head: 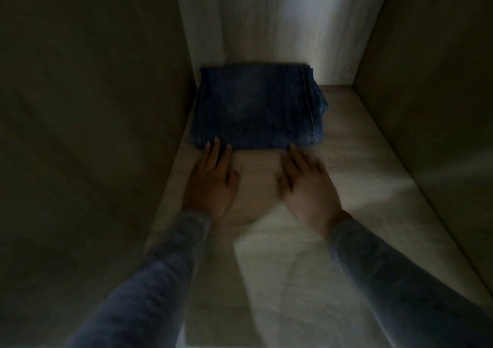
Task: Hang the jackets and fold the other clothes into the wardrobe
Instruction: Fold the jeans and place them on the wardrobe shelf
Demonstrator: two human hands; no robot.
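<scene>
Folded jeans (256,107): on the shelf (346,166), just ahead of both hands
Left hand (210,179): flat, fingers straight, touching the fold
Right hand (306,184): flat too, blurry
Risk: a lopsided push probably bunches them

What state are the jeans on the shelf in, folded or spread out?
Folded. The jeans lie as a compact rectangle on the shelf, with stacked layers showing at their right edge.

Nothing can be read here: no text, label, brand, number or sign. The folded jeans (256,107) show only dark denim with a pale seam, and the wardrobe shelf (346,166) shows only blurred wood grain.
</scene>
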